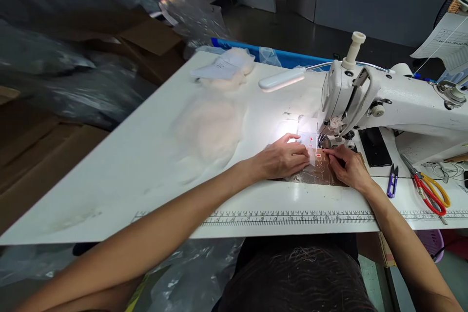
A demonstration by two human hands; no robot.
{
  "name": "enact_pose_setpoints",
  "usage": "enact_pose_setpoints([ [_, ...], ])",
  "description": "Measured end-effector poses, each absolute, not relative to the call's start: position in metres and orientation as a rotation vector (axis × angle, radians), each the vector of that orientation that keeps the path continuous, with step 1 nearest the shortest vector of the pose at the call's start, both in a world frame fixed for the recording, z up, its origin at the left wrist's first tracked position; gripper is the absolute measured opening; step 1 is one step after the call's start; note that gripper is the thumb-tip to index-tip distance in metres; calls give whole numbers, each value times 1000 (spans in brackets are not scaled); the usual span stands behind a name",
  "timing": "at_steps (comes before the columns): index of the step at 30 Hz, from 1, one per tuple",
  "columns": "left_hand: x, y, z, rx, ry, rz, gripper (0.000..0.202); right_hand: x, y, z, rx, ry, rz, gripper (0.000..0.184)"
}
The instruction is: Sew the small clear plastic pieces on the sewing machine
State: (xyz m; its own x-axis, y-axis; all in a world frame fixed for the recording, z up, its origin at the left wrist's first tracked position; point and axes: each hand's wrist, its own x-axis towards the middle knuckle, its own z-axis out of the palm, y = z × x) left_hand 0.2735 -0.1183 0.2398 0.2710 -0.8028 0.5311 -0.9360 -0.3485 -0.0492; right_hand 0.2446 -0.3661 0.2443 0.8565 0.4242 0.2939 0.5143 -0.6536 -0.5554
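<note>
A small white piece of sheer fabric [312, 140] with red marks lies at the needle and presser foot of a white sewing machine [365, 95]. My left hand [287, 157] rests on the fabric's left side, its fingers lying over the cloth and its index finger stretched forward. My right hand [346, 165] is just right of the presser foot, thumb and forefinger pinched together at the fabric's right edge. Beneath both hands is a brown, shiny plate [321, 174] on the table. A lamp [281, 79] lights the sewing spot.
Sheer pale fabric [208, 129] lies left on the white table [175, 204], with a paper-topped bundle [223, 68] behind. Purple thread snips [392, 181], red-and-yellow-handled scissors [429, 189] and a black phone [375, 146] lie right. A printed ruler [288, 218] runs along the front edge.
</note>
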Motion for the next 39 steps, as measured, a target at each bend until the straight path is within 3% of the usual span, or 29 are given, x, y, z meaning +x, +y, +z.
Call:
enact_pose_setpoints([
  [19,274,-121,235,2286,-1570,691,26,238,-352,249,-2797,-845,-67,37],
  [39,274,-121,234,2265,-1591,740,22,231,-359,248,-2537,-935,-51,35],
])
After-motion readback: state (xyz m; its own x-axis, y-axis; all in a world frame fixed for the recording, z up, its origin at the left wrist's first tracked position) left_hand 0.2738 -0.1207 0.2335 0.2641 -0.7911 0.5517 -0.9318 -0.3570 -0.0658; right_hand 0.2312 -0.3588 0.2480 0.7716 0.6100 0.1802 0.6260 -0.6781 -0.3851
